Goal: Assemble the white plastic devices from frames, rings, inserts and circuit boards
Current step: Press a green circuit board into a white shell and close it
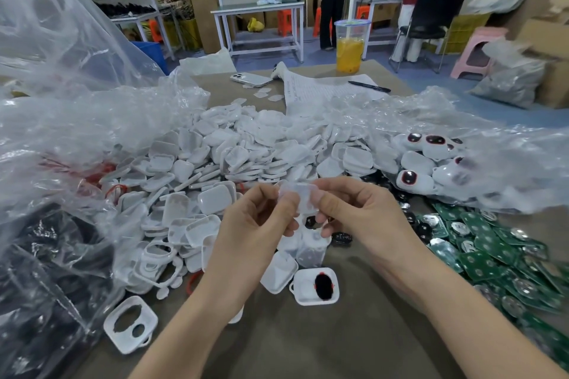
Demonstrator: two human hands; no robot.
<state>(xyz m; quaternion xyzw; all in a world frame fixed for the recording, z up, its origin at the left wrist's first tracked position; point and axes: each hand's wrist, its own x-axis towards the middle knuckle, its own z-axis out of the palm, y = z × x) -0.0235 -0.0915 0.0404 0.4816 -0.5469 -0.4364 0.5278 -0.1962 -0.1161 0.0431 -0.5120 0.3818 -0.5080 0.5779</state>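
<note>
Left hand (258,218) and right hand (363,209) are both up above the tabletop (354,341). Each pinches one edge of a small clear-white plastic piece (300,198) between thumb and fingertips. The piece sits between the hands, face toward the camera, probably to check which way round it goes before fitting. It is blurred, so I cannot tell which part it is. Neither hand holds anything else.

Directly below the hands a white shell (317,286) lies open side up with a black insert seated in it. This is likely the unit in progress, placed where the piece can go straight down onto it. A white tray (278,274) lies just beside its left side. Loose black inserts (341,238) lie just behind.

Near left, a lone white frame (131,324) with two cut-outs lies beside the bag of black parts (46,271).

Beyond the hands a large heap of white covers (234,157) spills from an opened plastic bag (77,86). Red loops (106,169) show under the film and may be the rings.

To the right, green circuit boards (492,255) are fanned out on the right hand's side, easy to reach. At right rear a bag of finished devices (431,163), with red-rimmed dark windows, lies apart from the raw stock, probably to avoid mixing.

At the far end are a phone (251,79), a sheet of paper (323,88), a pen (369,86) and a drink cup (349,46), out of the working area.
</note>
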